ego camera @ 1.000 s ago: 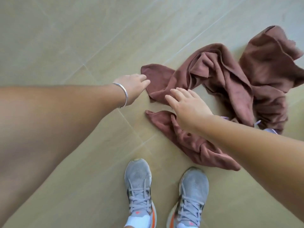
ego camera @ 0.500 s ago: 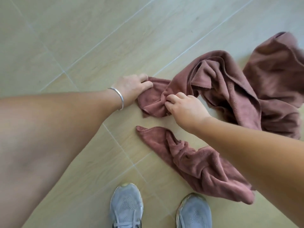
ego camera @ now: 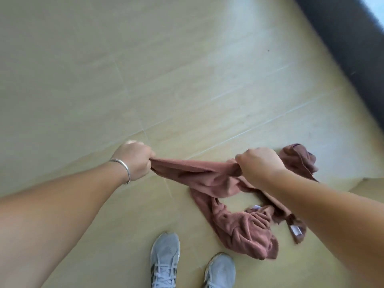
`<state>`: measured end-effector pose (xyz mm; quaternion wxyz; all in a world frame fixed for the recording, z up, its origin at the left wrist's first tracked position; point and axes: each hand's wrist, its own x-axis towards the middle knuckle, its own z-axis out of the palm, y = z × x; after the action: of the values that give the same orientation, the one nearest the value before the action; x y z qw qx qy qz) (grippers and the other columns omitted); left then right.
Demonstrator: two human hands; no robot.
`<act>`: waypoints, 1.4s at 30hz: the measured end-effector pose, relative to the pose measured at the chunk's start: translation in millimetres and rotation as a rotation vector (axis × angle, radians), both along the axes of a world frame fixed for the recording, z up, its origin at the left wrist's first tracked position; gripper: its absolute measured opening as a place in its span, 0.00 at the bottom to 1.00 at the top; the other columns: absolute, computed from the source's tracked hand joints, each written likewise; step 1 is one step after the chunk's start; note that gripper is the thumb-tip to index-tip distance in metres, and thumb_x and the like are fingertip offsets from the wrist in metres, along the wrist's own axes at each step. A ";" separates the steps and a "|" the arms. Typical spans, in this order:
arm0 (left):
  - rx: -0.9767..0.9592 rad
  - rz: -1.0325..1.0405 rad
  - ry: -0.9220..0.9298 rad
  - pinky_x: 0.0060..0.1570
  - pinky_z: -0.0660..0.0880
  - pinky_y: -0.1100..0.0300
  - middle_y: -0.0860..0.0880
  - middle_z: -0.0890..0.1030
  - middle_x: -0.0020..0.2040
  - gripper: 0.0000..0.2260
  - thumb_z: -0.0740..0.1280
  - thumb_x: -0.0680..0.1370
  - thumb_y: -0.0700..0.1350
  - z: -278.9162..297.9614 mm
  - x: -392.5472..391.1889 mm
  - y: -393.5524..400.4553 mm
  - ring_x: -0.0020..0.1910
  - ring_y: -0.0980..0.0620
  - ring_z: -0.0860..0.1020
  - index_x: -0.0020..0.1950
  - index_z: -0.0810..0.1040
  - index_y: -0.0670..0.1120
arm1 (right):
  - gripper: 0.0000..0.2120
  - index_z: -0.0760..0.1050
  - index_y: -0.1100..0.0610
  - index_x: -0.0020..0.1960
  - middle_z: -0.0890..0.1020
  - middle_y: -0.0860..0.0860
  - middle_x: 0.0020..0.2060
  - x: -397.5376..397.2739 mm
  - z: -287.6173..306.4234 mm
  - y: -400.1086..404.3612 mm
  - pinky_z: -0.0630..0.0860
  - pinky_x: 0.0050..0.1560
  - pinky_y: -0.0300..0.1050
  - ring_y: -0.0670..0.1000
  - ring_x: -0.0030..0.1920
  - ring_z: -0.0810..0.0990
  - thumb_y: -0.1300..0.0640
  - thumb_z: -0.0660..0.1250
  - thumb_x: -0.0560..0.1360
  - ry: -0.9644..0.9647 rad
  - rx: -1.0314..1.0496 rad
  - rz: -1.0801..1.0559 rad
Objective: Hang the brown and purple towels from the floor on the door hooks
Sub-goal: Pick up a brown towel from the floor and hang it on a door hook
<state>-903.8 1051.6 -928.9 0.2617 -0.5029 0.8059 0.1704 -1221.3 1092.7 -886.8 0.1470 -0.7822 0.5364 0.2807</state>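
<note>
Two hands hold the brown towel (ego camera: 199,171) by one edge, lower centre of frame: left hand (ego camera: 135,161) and right hand (ego camera: 259,165), fingers curled tight on cloth, likely to spread it for hanging. Stretched edge runs left-right; the rest trails down to the floor (ego camera: 187,80) near shoes (ego camera: 165,258).

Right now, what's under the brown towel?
Bare tiled floor shows under the stretched span of the brown towel, gripped by the left hand and right hand. Whatever lies beneath the bunched part is covered; no purple towel visible.
</note>
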 end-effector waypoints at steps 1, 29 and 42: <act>-0.003 0.084 0.046 0.44 0.70 0.57 0.51 0.81 0.46 0.08 0.59 0.71 0.41 20.9 10.0 -7.1 0.50 0.45 0.77 0.43 0.76 0.50 | 0.10 0.76 0.52 0.53 0.81 0.52 0.48 8.8 22.0 -15.2 0.67 0.38 0.44 0.57 0.49 0.81 0.60 0.61 0.73 0.033 -0.005 0.011; -0.597 0.710 0.137 0.55 0.72 0.52 0.56 0.78 0.61 0.24 0.57 0.74 0.36 432.3 301.3 -51.0 0.61 0.50 0.73 0.64 0.77 0.57 | 0.17 0.73 0.46 0.50 0.75 0.46 0.42 278.3 358.3 -209.8 0.68 0.40 0.43 0.53 0.53 0.76 0.64 0.53 0.72 -0.390 -0.395 0.110; -0.284 0.694 -0.005 0.56 0.72 0.57 0.57 0.77 0.62 0.23 0.58 0.73 0.37 198.8 260.5 148.5 0.61 0.52 0.74 0.64 0.75 0.56 | 0.23 0.67 0.50 0.72 0.69 0.43 0.70 233.5 122.7 -31.4 0.66 0.68 0.44 0.47 0.73 0.60 0.61 0.55 0.78 -0.384 -0.076 0.271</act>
<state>-643.3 1200.1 -730.1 0.1180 -0.7777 0.6026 0.1345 -987.8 1061.4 -764.2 0.1778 -0.8912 0.3986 0.1235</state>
